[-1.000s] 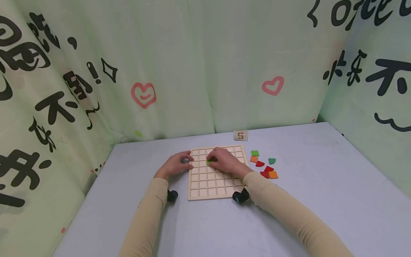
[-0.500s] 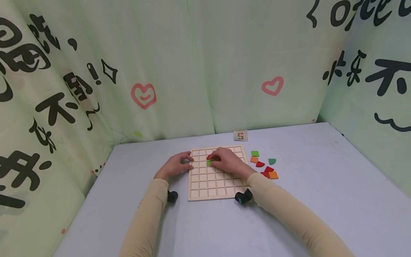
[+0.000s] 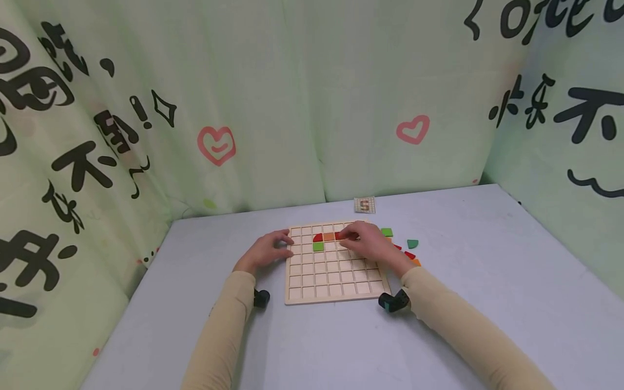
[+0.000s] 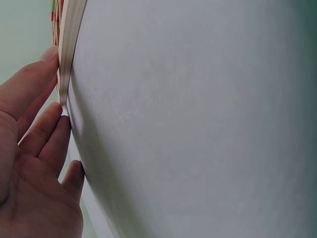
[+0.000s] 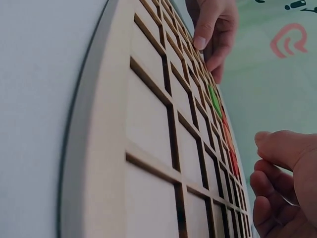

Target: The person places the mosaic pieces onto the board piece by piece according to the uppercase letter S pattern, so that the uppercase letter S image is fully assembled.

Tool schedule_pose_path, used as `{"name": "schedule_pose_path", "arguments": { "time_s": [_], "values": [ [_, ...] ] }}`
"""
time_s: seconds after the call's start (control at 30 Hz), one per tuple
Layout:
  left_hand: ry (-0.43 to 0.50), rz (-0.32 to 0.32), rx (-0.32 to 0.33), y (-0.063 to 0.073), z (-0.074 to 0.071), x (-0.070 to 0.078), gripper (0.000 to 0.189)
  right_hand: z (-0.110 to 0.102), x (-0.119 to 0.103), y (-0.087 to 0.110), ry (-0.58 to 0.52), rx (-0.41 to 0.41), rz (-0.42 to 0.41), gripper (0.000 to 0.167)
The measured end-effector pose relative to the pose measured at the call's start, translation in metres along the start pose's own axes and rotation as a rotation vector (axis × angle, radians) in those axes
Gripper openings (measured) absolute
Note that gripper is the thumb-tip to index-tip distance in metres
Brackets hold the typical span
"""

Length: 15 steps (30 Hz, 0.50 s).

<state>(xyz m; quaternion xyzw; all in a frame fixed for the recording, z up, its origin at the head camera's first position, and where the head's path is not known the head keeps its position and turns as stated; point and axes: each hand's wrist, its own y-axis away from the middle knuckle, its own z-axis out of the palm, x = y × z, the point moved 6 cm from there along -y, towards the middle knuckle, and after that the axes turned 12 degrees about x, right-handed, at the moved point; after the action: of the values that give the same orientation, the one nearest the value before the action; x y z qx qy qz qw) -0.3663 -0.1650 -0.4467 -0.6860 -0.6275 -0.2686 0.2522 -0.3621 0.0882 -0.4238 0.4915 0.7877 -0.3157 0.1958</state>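
A square wooden grid board [image 3: 336,299] lies on the table, divided into small square cells. On it sit a green square tile [image 3: 318,246], a red rounded tile [image 3: 318,237] and an orange square tile [image 3: 329,236], with another red tile [image 3: 337,235] partly behind the right fingers. My left hand [image 3: 268,250] rests at the board's left edge; the left wrist view has its extended fingers [image 4: 52,148] touching the wooden side. My right hand [image 3: 368,241] hovers over the board's upper right with loosely bent fingers, and no tile shows between them in the right wrist view.
Right of the board lie loose tiles: a green square [image 3: 387,232], a teal rounded one [image 3: 412,244], a red one [image 3: 409,254], others partly covered by the right arm. A small patterned card [image 3: 364,205] is at the table's back edge, before a printed curtain [image 3: 273,108].
My right hand has moved off the green tile and toward the right, uncovering it and the red and orange tiles in the row above. My left hand has stayed at the board's edge.
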Motion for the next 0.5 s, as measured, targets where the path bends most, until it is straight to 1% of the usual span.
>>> {"name": "schedule_pose_path", "arguments": {
  "time_s": [0.2, 0.37, 0.5],
  "values": [
    [0.000, 0.008, -0.003, 0.001, 0.002, 0.000, 0.026, -0.027, 0.019, 0.016, 0.026, 0.039, 0.115, 0.029],
    [-0.006, 0.010, 0.002, 0.000, 0.001, -0.002, 0.026, -0.048, 0.042, 0.029, 0.046, 0.065, 0.220, 0.033],
    [-0.004, 0.015, 0.001, -0.001, 0.000, -0.003, 0.027, -0.064, 0.058, 0.039, 0.068, 0.072, 0.281, 0.038]
  ]
}}
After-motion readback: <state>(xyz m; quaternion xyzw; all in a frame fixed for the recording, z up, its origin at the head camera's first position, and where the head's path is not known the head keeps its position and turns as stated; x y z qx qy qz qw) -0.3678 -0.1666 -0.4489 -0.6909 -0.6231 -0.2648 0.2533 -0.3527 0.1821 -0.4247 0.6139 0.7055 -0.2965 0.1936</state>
